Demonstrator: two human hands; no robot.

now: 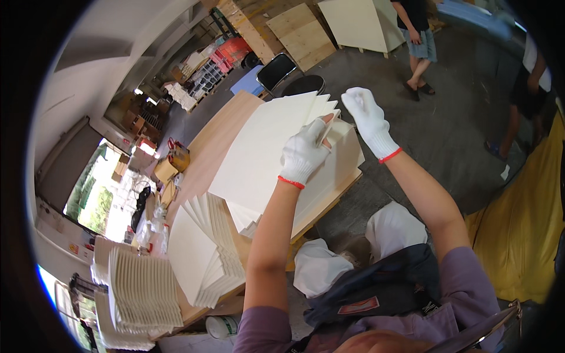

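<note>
Mid-frame, the left hand (305,153) pinches white boards (259,147) — probably stiff, light, best gripped edgewise — the right hand (368,117) clenched.

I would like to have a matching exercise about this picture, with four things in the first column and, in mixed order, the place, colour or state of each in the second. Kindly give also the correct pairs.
Column 1
1. left hand
2. right hand
3. chair
4. cloth

Column 2
A. black, standing beyond the large stack
B. held up in the air
C. yellow, at the picture's right side
D. touching the right edge of the large stack

Pairs: 1-D, 2-B, 3-A, 4-C
</note>
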